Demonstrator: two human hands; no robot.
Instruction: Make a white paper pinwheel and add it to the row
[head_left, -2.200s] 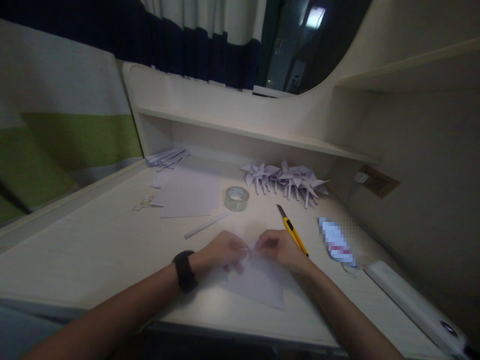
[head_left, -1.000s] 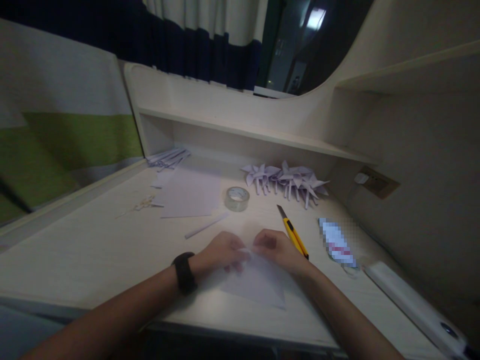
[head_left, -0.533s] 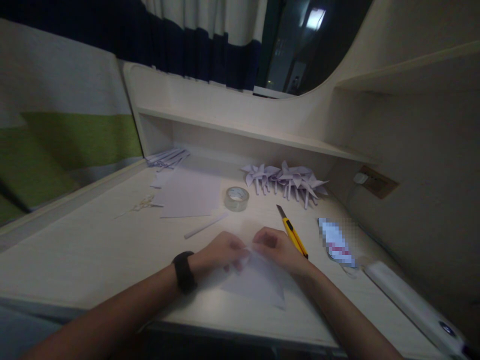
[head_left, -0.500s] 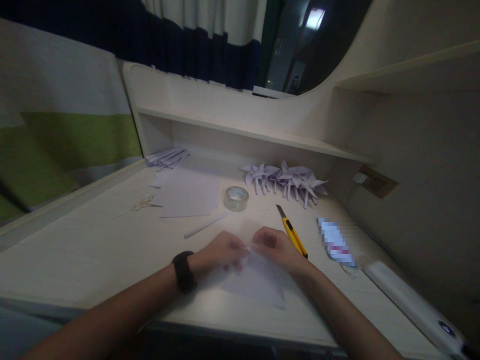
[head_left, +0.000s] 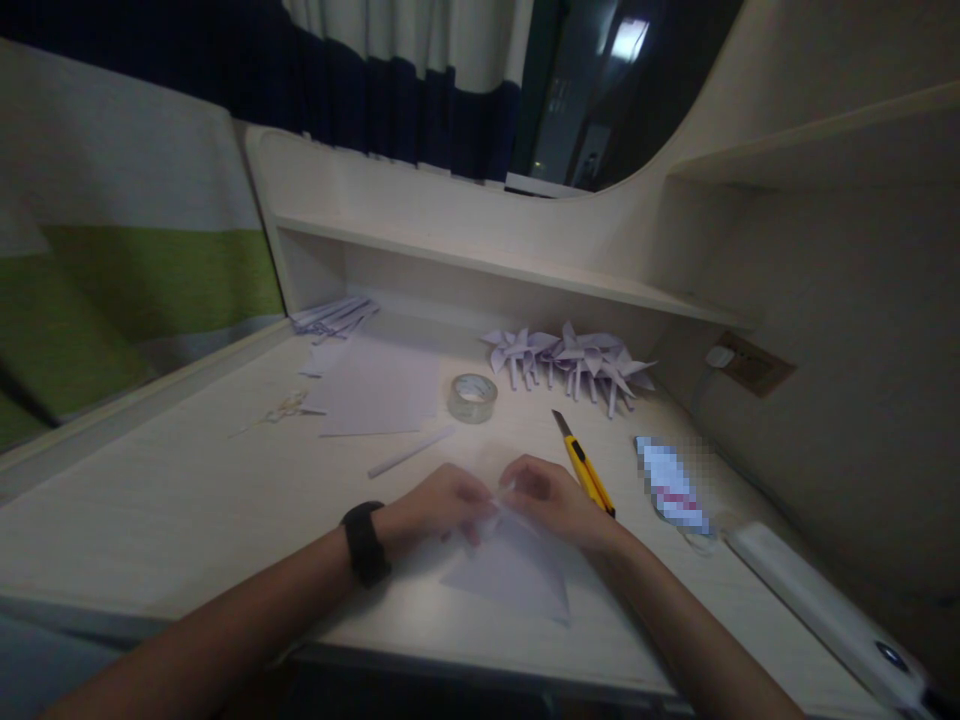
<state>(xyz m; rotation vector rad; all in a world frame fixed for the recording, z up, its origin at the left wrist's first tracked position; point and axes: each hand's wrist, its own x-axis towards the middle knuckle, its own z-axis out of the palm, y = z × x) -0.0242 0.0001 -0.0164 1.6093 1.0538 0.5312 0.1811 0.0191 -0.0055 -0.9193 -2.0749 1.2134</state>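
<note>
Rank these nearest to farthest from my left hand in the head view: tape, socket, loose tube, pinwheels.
From the left hand:
1. Tube: just beyond the hand, slightly left.
2. Tape: farther back, slightly right.
3. Pinwheels: behind and right of the tape.
4. Socket: far right, beyond the pinwheels.

Broad black wristband [head_left: 365, 545] (watch-like), left wrist [head_left: 391, 528]
</note>
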